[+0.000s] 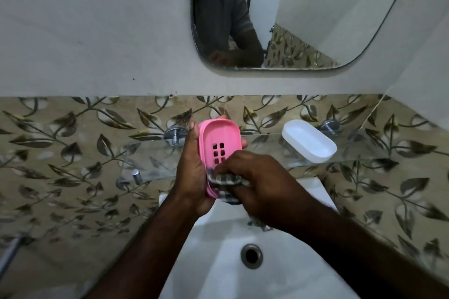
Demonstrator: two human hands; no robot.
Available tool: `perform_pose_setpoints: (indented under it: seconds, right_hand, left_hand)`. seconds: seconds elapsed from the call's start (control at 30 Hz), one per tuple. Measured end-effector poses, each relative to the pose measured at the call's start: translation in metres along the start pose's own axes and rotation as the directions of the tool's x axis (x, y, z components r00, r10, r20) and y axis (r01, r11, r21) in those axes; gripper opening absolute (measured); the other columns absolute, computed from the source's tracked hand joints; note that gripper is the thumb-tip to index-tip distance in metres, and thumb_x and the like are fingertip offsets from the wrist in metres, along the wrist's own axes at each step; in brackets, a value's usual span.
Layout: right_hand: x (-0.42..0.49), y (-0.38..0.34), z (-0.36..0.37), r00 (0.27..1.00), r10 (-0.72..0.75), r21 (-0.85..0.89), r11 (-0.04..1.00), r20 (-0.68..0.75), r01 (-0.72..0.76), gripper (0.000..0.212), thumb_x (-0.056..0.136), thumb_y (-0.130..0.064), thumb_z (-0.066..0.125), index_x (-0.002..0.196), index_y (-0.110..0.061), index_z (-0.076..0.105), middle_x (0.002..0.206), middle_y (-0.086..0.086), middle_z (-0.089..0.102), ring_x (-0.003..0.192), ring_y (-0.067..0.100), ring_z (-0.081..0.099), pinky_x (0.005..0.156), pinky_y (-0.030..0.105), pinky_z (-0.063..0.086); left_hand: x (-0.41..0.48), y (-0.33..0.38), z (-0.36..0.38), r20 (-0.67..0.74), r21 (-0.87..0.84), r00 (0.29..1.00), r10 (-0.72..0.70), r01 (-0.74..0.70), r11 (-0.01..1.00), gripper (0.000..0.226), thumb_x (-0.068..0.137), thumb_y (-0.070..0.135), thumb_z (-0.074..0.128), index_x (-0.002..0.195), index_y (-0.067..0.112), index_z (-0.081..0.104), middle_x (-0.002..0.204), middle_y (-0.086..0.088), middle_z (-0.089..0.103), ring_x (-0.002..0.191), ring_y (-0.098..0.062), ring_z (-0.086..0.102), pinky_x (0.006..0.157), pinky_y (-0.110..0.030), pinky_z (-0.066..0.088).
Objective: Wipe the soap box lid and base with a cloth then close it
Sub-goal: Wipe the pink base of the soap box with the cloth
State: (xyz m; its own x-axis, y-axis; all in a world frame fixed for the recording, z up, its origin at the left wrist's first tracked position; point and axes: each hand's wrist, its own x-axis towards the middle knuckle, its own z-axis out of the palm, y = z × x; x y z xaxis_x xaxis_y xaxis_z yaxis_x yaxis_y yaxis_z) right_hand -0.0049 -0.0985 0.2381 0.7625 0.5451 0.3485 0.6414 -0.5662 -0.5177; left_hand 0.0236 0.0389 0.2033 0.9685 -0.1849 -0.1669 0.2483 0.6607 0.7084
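At centre, the left hand (192,165) grips a pink slotted plastic soap box base (218,136). The right hand (255,177) clutches a checked cloth (226,184) against it.

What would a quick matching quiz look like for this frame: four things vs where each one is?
Things
1. pink soap box part
2. white soap box part
3. checked cloth
4. drain

Places
a. in the bottom of the sink
b. gripped by the left hand
c. lying on the glass shelf
d. bunched under the fingers of the right hand, against the pink part

Pairs: 1-b, 2-c, 3-d, 4-a
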Motion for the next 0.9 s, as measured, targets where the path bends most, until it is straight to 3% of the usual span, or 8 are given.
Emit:
perform_pose_setpoints:
  seconds: [0.1, 0.17, 0.33, 0.43, 0.57, 0.63, 0.73, 0.9]
  right_hand:
    - [-0.01, 0.014, 0.001, 0.978, -0.133, -0.373, 0.909, 0.16, 0.185, 0.033, 0.073, -0.014, 0.069, 0.103, -0.024, 0.073, 0.092, 0.0, 0.067, 0.082, 0.023, 0.061, 0.061, 0.037, 0.053]
    - [-0.014, 0.021, 0.001, 0.982, -0.148, -0.463, 0.867, 0.115, 0.185, 0.031, 0.073, -0.016, 0.071, 0.104, -0.021, 0.071, 0.092, 0.002, 0.067, 0.077, 0.025, 0.062, 0.055, 0.036, 0.052]
    - [-0.003, 0.029, -0.001, 0.978, -0.145, -0.43, 0.9, -0.148, 0.068, 0.026, 0.072, -0.012, 0.071, 0.098, -0.01, 0.07, 0.092, 0.008, 0.067, 0.08, 0.027, 0.063, 0.062, 0.041, 0.054]
    - [0.006, 0.027, -0.001, 0.952, -0.221, -0.433, 0.895, -0.211, 0.112, 0.03, 0.073, -0.008, 0.077, 0.102, -0.006, 0.07, 0.097, 0.011, 0.068, 0.086, 0.026, 0.064, 0.07, 0.04, 0.055]
    - [0.017, 0.029, -0.007, 0.902, -0.292, -0.444, 0.886, -0.317, 0.131, 0.028, 0.075, -0.009, 0.077, 0.101, -0.003, 0.071, 0.096, 0.012, 0.067, 0.081, 0.024, 0.064, 0.066, 0.036, 0.055]
    - [0.022, 0.024, -0.009, 0.888, -0.249, -0.43, 0.901, -0.386, 0.065, 0.023, 0.076, -0.01, 0.074, 0.099, -0.005, 0.071, 0.09, 0.009, 0.065, 0.075, 0.022, 0.062, 0.061, 0.031, 0.051]
    - [0.028, 0.013, -0.009, 0.902, -0.146, -0.407, 0.913, -0.405, -0.035, 0.02, 0.077, -0.013, 0.071, 0.096, -0.01, 0.069, 0.085, 0.006, 0.062, 0.069, 0.022, 0.06, 0.055, 0.031, 0.048]
    - [0.006, 0.004, 0.003, 0.921, 0.266, -0.282, 0.895, -0.284, -0.346, 0.016, 0.083, -0.026, 0.065, 0.099, -0.022, 0.059, 0.089, -0.006, 0.051, 0.077, 0.017, 0.054, 0.064, 0.028, 0.037]
  left_hand:
    - [0.002, -0.005, -0.008, 0.0, 0.04, 0.999, -0.047, 0.047, 0.998, 0.089, 0.07, 0.076, 0.04, 0.122, 0.008, 0.064, 0.114, -0.023, 0.067, 0.103, -0.038, 0.061, 0.086, -0.047, 0.049]
    - [0.004, -0.006, -0.009, 0.013, 0.041, 0.998, -0.059, 0.059, 0.997, 0.085, 0.069, 0.076, 0.04, 0.113, 0.009, 0.068, 0.112, -0.022, 0.068, 0.102, -0.038, 0.06, 0.087, -0.048, 0.047]
    - [0.004, -0.008, -0.001, 0.033, -0.029, 0.996, -0.081, 0.082, 0.996, 0.074, 0.077, 0.073, 0.041, 0.109, 0.013, 0.071, 0.104, -0.018, 0.066, 0.091, -0.032, 0.063, 0.085, -0.047, 0.047]
    - [0.002, -0.003, 0.002, 0.058, -0.044, 0.997, -0.058, 0.06, 0.997, 0.073, 0.087, 0.069, 0.036, 0.117, 0.011, 0.066, 0.103, -0.018, 0.069, 0.088, -0.03, 0.067, 0.079, -0.043, 0.051]
    - [-0.003, 0.003, 0.003, 0.088, 0.04, 0.996, -0.023, 0.02, 0.999, 0.069, 0.09, 0.066, 0.034, 0.12, 0.013, 0.065, 0.114, -0.021, 0.066, 0.102, -0.033, 0.063, 0.09, -0.049, 0.049]
    - [-0.005, -0.004, 0.005, 0.076, 0.076, 0.996, -0.035, 0.029, 0.997, 0.066, 0.091, 0.065, 0.033, 0.123, 0.016, 0.064, 0.122, -0.021, 0.064, 0.107, -0.035, 0.06, 0.097, -0.054, 0.045]
    - [-0.005, -0.01, 0.006, 0.051, 0.056, 0.999, 0.003, -0.006, 0.998, 0.063, 0.094, 0.06, 0.031, 0.124, 0.014, 0.062, 0.117, -0.017, 0.067, 0.104, -0.031, 0.065, 0.089, -0.045, 0.052]
    - [-0.002, -0.003, 0.004, -0.009, 0.115, 0.999, 0.037, -0.035, 0.993, 0.067, 0.084, 0.066, 0.037, 0.106, 0.014, 0.072, 0.104, -0.016, 0.073, 0.092, -0.029, 0.07, 0.084, -0.043, 0.053]
